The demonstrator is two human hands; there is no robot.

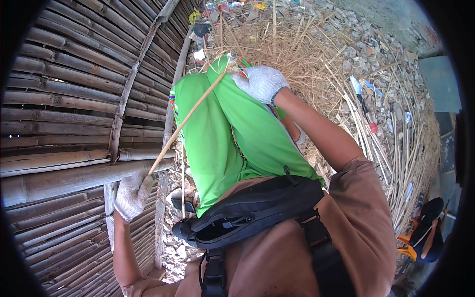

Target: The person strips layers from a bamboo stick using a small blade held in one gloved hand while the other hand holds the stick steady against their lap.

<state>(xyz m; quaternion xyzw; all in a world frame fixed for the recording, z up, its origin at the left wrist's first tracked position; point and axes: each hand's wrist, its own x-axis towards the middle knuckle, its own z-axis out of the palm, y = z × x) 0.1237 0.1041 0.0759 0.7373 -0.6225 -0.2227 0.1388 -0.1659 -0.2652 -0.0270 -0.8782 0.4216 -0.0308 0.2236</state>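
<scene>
A thin, pale bamboo stick [185, 121] slants across my green trousers [217, 138], from the lower left up to my knee. Its lower end is in my left hand [134, 195], which wears a whitish knitted glove and is closed around it beside the bamboo wall. My right hand [264, 84], gloved in the same way, rests against my right knee close to the stick's far end. Its fingertips are mostly hidden, so whether it grips anything does not show.
A slatted bamboo wall [74, 99] stands close on my left. Straw-like shavings [297, 59] cover the rubble ahead, and long thin strips [391, 158] lie at right. A black bag [257, 210] crosses my waist. An orange-and-black object [420, 235] sits at the lower right.
</scene>
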